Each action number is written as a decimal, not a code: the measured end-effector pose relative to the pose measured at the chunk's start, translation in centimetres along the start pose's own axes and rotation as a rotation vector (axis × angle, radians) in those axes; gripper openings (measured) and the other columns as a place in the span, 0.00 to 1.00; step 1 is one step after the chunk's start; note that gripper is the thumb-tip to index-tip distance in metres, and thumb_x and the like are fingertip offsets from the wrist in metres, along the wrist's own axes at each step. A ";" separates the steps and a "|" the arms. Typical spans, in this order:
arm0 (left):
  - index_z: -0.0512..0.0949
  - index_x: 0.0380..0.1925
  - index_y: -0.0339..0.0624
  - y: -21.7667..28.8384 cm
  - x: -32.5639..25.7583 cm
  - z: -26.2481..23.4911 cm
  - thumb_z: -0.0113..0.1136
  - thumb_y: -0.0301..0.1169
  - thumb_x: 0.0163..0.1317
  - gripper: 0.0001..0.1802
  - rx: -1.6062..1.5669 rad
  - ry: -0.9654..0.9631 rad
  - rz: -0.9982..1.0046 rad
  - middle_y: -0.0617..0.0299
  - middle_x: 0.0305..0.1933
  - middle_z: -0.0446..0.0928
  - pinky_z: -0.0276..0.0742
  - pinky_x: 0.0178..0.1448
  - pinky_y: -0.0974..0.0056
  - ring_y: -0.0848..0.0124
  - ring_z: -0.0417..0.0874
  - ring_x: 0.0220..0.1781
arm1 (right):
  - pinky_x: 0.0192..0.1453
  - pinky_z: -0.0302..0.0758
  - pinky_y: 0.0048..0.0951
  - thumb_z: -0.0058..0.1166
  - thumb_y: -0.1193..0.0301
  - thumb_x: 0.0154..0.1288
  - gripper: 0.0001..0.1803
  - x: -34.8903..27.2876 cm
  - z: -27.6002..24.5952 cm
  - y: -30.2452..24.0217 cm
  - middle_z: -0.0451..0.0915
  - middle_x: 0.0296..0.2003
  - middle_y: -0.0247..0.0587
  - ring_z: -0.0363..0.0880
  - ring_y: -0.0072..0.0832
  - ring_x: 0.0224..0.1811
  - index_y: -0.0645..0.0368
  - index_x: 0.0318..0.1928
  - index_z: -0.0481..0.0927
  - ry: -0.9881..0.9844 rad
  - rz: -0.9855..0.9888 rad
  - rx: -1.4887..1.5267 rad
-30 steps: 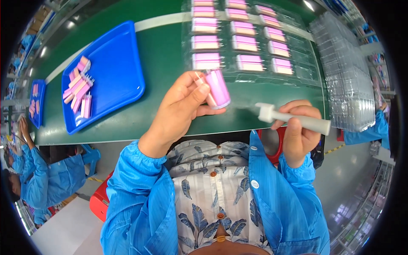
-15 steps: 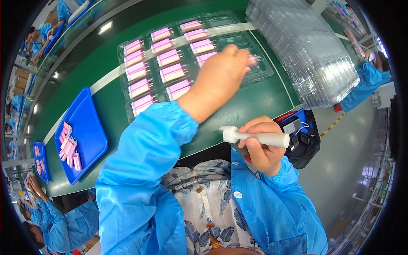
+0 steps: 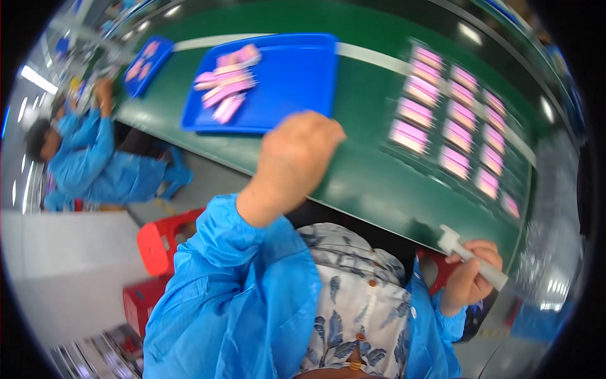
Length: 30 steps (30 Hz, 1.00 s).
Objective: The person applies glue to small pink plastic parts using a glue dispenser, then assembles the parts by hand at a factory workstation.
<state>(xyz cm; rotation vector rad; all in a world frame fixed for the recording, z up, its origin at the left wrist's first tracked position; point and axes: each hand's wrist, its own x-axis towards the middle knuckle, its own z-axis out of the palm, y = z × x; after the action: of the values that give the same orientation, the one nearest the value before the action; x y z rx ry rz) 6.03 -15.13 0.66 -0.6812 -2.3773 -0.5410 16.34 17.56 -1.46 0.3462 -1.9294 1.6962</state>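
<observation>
My left hand (image 3: 297, 158) hovers at the near right edge of a blue tray (image 3: 297, 76), knuckles up. Motion blur and the hand's own back conceal its fingertips. Inside the tray's left part lies a loose pile of pink-and-cream blocks (image 3: 227, 85) with thin metal pins. My right hand (image 3: 473, 275) is closed around a white tool (image 3: 476, 259) with a round handle and a wider, notched head, held near the table's front edge. A clear plastic compartment tray (image 3: 410, 158) on the right carries rows of similar blocks (image 3: 457, 134), with a single block (image 3: 510, 205) at its near right corner.
A smaller blue tray (image 3: 146, 66) with a few pink pieces stands at the far left, beside a co-worker in blue (image 3: 101, 158). Red stools (image 3: 164, 240) are below the table's edge. Stacked clear trays (image 3: 552, 252) blur at the right.
The view has swung left. My left hand has left the clear tray, where a pink block now lies at the corner, and come to the blue tray. My right hand keeps the white tool.
</observation>
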 end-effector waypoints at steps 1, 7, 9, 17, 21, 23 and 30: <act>0.81 0.36 0.37 -2.5 -1.1 -1.7 0.65 0.24 0.56 0.07 0.123 -0.006 -0.127 0.52 0.37 0.81 0.79 0.42 0.55 0.54 0.82 0.38 | 0.30 0.78 0.25 0.53 0.67 0.73 0.15 0.3 1.1 0.1 0.76 0.39 0.56 0.77 0.27 0.25 0.67 0.48 0.69 -0.037 -0.001 0.041; 0.81 0.39 0.37 -12.6 -6.0 -7.3 0.65 0.29 0.57 0.11 0.506 -0.199 -0.475 0.49 0.41 0.81 0.78 0.47 0.52 0.50 0.82 0.43 | 0.29 0.78 0.24 0.54 0.65 0.73 0.16 2.3 7.3 -0.7 0.74 0.40 0.57 0.77 0.27 0.25 0.68 0.46 0.70 -0.241 -0.065 0.026; 0.79 0.43 0.37 -14.0 -6.1 -7.4 0.67 0.31 0.57 0.16 0.512 -0.335 -0.550 0.48 0.44 0.80 0.79 0.47 0.52 0.49 0.82 0.44 | 0.29 0.78 0.24 0.54 0.67 0.72 0.15 2.3 8.6 -1.3 0.75 0.40 0.57 0.77 0.26 0.25 0.69 0.46 0.70 -0.283 -0.077 0.043; 0.77 0.45 0.34 -11.6 -5.1 -6.5 0.63 0.23 0.58 0.14 0.183 0.054 -0.395 0.48 0.41 0.79 0.80 0.43 0.55 0.50 0.82 0.41 | 0.31 0.78 0.26 0.54 0.71 0.71 0.13 2.7 8.9 -1.5 0.76 0.41 0.58 0.77 0.27 0.25 0.69 0.47 0.70 -0.318 -0.078 -0.023; 0.81 0.45 0.44 -3.8 -1.6 -4.3 0.69 0.24 0.54 0.17 -0.392 -0.052 -0.185 0.55 0.43 0.77 0.77 0.47 0.59 0.58 0.79 0.46 | 0.32 0.78 0.26 0.53 0.72 0.70 0.12 4.0 8.5 -1.7 0.76 0.42 0.58 0.78 0.27 0.27 0.68 0.47 0.70 -0.288 -0.064 -0.079; 0.81 0.42 0.43 -0.7 0.0 -1.7 0.71 0.25 0.51 0.16 -0.539 -0.184 -0.095 0.57 0.41 0.78 0.76 0.46 0.60 0.57 0.79 0.44 | 0.33 0.77 0.26 0.53 0.74 0.69 0.11 4.4 8.3 -1.6 0.77 0.41 0.58 0.77 0.26 0.27 0.68 0.47 0.70 -0.216 -0.139 -0.001; 0.79 0.33 0.40 3.4 0.5 5.9 0.74 0.24 0.46 0.14 -0.718 -0.368 -0.105 0.59 0.34 0.77 0.76 0.39 0.57 0.57 0.80 0.37 | 0.37 0.75 0.26 0.56 0.78 0.63 0.10 4.2 5.6 -1.5 0.80 0.38 0.54 0.77 0.30 0.34 0.65 0.43 0.72 -0.328 -0.048 -0.173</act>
<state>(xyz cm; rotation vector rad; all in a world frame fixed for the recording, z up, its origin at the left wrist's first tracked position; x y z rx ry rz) 5.08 -9.16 -2.63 -1.0307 -2.5462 -1.4600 12.47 12.52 1.77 0.6311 -2.2633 1.5008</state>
